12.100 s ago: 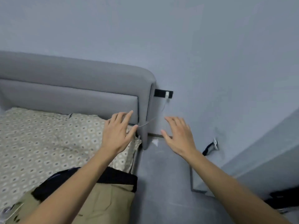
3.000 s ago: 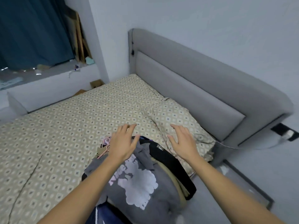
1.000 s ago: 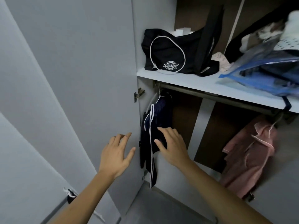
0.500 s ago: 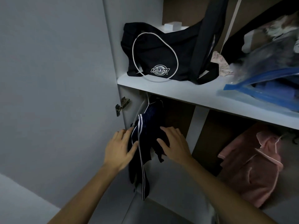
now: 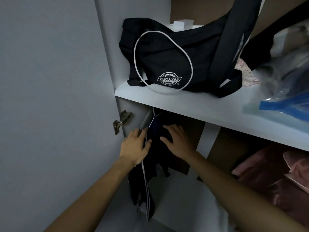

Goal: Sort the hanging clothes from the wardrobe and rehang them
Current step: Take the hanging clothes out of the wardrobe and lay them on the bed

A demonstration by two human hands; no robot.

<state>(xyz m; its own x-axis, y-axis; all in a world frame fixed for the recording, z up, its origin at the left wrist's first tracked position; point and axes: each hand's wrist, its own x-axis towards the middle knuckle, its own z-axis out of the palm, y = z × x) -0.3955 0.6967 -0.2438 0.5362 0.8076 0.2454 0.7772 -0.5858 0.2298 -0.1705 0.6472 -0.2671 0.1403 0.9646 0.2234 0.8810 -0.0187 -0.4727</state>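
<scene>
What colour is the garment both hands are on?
Dark navy garment with white side stripes, seen in the head view.

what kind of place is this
Most likely the inside of an open bedroom wardrobe: a dark navy white-striped garment hangs under a white shelf holding a black shoulder bag, with a pink garment alongside.

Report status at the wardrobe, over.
Both hands open: left hand and right hand flat on dark striped garment. Garment hanging under shelf. Pink garment hanging well right, nothing blocking.
</scene>
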